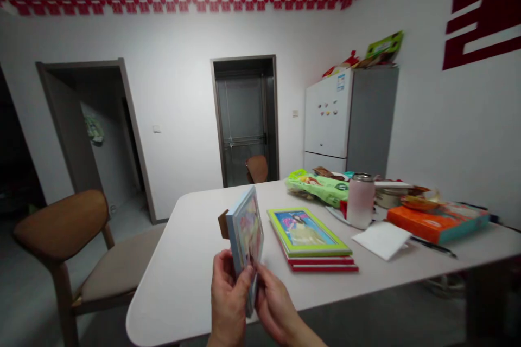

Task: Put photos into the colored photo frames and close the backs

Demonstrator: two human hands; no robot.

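Observation:
A blue picture frame [245, 230] with a colourful print stands upright, edge-on to me, above the near edge of the white table [191, 260]. My left hand [228, 298] grips its lower back side. My right hand [274, 303] pinches its lower front. Just right of the frame, a stack of flat frames lies on the table: a green-rimmed one [307, 232] on top, red-edged ones [323, 264] under it.
A pink tumbler [360, 200], green snack bag [317, 185], orange box [437, 222], white paper [382, 239] and a pen [433, 246] sit at the table's right. A wooden chair [69, 244] stands left. A fridge [348, 119] and two doorways lie behind.

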